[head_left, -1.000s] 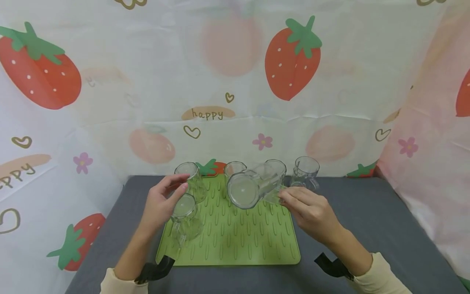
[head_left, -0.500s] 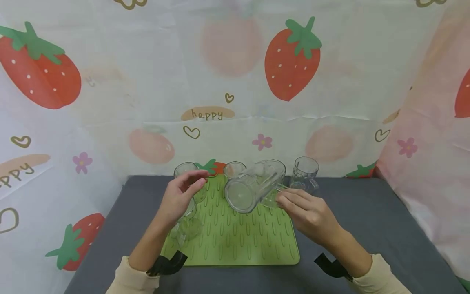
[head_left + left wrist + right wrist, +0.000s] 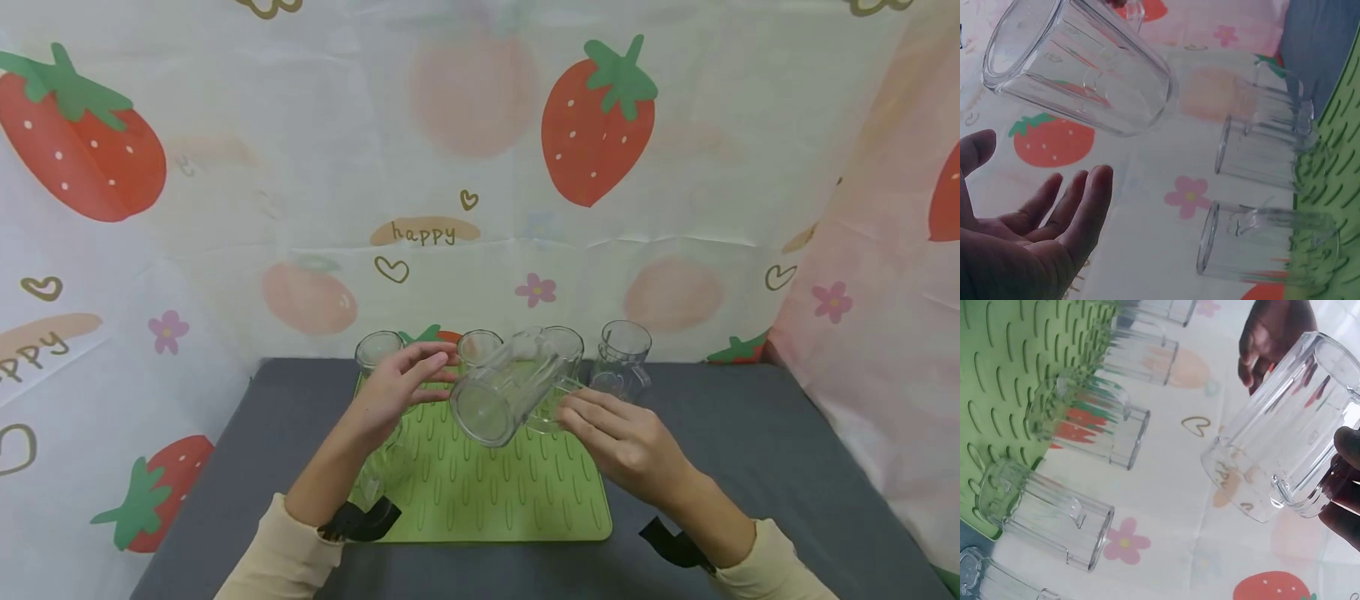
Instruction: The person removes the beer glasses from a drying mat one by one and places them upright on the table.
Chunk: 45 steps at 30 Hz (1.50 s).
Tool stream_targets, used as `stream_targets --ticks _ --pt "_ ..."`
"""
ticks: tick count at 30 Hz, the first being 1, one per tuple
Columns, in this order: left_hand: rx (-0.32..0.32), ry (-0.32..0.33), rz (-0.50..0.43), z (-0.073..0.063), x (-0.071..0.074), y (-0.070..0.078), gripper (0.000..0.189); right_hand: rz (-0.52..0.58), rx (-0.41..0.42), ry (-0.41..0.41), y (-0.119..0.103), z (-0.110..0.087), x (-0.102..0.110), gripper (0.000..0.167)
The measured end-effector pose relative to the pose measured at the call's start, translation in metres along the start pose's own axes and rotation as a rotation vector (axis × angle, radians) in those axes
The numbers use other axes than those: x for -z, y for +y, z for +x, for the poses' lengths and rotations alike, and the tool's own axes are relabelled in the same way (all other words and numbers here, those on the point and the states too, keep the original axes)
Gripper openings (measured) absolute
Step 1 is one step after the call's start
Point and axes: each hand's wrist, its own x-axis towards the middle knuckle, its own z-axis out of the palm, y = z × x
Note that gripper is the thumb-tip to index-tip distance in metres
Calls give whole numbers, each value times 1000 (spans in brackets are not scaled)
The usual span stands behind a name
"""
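My right hand (image 3: 630, 437) pinches the handle of a clear glass mug (image 3: 495, 392), raised above the green mat and tilted well over, one round end facing me. My left hand (image 3: 393, 392) is beside that end, fingers stretched toward the mug. In the left wrist view a gap shows between the left fingers (image 3: 1094, 194) and the mug's wall. The right wrist view has the handle between the right thumb and fingers (image 3: 1341, 481), with the left hand (image 3: 1279, 337) behind the mug.
Upright clear mugs stand at the back: one at left (image 3: 378, 343), one in the middle (image 3: 478, 340), one right of it (image 3: 572, 342), one farthest right (image 3: 626, 354). Another mug (image 3: 386, 467) is partly behind my left forearm. The ribbed green mat (image 3: 495, 500) lies on a grey table (image 3: 750, 450).
My left hand has moved right, from over the left mugs to beside the held mug. The held mug has shifted slightly left and down, its near end lower. The standing mugs have not moved.
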Motion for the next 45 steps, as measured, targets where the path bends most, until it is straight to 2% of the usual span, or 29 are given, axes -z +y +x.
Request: stream_targets --ticks 7,11,15,21,26,30,39,45 --pt "185 -141 -70 13 -4 -5 64 -32 23 -66 -4 -1 1 29" --pt "248 -219 -190 20 -9 -14 75 -30 35 -54 -4 -2 -2 29" --pt "277 -294 -286 25 -15 -19 82 -29 49 -52 -6 -3 -4 29" --pt "335 -312 -279 28 -24 -23 82 -45 47 -101 -7 -4 -4 30" --pt "367 -340 -263 29 -28 -28 78 -51 74 -104 -8 -4 -6 28" --pt "380 -306 -251 28 -28 -28 78 -47 67 -113 -8 -4 -6 29" --pt "436 -273 -357 27 -30 -28 84 -56 58 -106 -9 -5 -7 29" --pt "421 -275 -351 27 -29 -27 80 -33 37 -112 -9 -4 -6 29"
